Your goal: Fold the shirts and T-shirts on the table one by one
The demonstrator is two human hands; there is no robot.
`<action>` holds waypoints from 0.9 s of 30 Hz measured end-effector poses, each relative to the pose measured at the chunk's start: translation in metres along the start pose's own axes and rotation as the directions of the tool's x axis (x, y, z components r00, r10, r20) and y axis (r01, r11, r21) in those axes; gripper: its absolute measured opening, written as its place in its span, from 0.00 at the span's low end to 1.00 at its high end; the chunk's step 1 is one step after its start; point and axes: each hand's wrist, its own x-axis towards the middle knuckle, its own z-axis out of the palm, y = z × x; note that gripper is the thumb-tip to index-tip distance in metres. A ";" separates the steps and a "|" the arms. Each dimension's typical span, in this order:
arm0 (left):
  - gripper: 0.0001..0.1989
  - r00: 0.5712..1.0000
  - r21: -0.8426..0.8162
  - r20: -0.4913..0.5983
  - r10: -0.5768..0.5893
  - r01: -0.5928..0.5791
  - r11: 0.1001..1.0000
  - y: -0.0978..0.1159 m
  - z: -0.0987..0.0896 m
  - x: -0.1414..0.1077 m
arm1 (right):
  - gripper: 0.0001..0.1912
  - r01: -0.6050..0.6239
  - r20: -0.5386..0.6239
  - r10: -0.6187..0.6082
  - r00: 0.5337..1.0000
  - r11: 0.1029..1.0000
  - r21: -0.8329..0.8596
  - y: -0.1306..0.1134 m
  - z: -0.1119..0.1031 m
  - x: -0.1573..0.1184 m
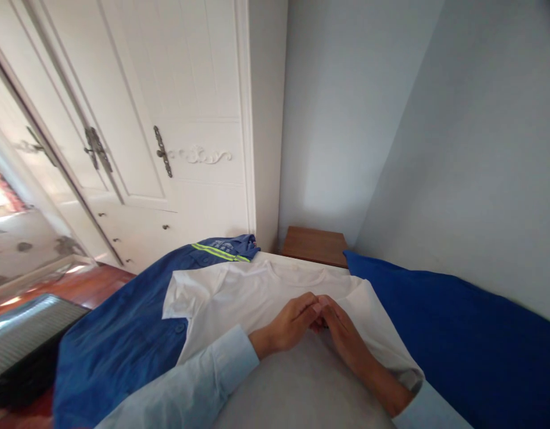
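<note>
Over the white T-shirt [239, 298], my left hand [290, 325] and my right hand [344, 330] meet, fingers curled in and tips pressed against each other. Whatever lies between them, if anything, is hidden by the fingers. The T-shirt is spread out with its neckline at the far side and one short sleeve out to the left. Under its left side is a blue garment [136, 333] with a button and yellow-green stripes.
Blue cloth [462, 339] covers the right side, by the grey wall [480, 179]. A brown wooden surface [314, 243] stands in the corner beyond the shirt. The white wardrobe [203, 89] rises at the back left. A grey-topped black object [28, 333] sits at lower left.
</note>
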 end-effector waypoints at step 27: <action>0.09 0.971 -0.087 -0.081 -0.225 0.218 0.972 -0.010 0.001 0.007 | 0.27 0.016 -0.073 -0.051 0.996 0.910 -0.414 -0.012 -0.005 -0.001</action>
